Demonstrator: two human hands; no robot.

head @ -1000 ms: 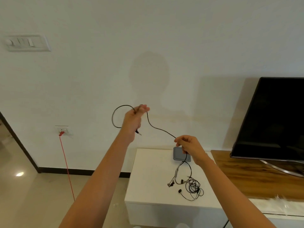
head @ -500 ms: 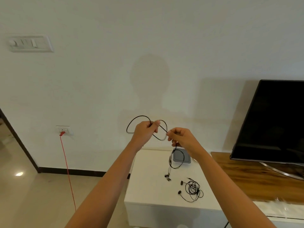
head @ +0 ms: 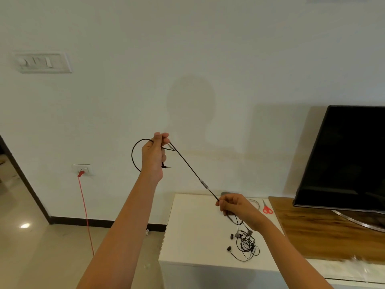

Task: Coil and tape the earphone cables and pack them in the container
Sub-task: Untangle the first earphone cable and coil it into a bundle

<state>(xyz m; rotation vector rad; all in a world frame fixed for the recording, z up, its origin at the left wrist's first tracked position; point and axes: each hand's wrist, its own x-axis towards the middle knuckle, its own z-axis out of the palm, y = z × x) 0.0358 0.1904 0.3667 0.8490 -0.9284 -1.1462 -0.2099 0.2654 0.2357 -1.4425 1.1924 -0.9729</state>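
A black earphone cable (head: pixel 188 166) is stretched taut between my two hands. My left hand (head: pixel 153 155) is raised in front of the wall and pinches a loop of it, the jack plug hanging below the palm. My right hand (head: pixel 233 206) is lower, over the white cabinet (head: pixel 193 232), and pinches the cable below its inline remote; the earbud ends dangle beneath. A second tangled black earphone (head: pixel 246 244) lies on the cabinet top. A grey container (head: pixel 226 193) stands at the cabinet's back edge, mostly hidden behind my right hand.
Red-handled scissors (head: pixel 267 208) lie at the cabinet's back right. A wooden shelf (head: pixel 312 232) with a black television (head: pixel 350 159) is to the right. A red cord (head: pixel 85 209) hangs from a wall socket on the left. Tiled floor lies on the left.
My hands were close together with a loop between them; now the right hand has dropped down and right, pulling the cable straight, and the left hand has risen slightly.
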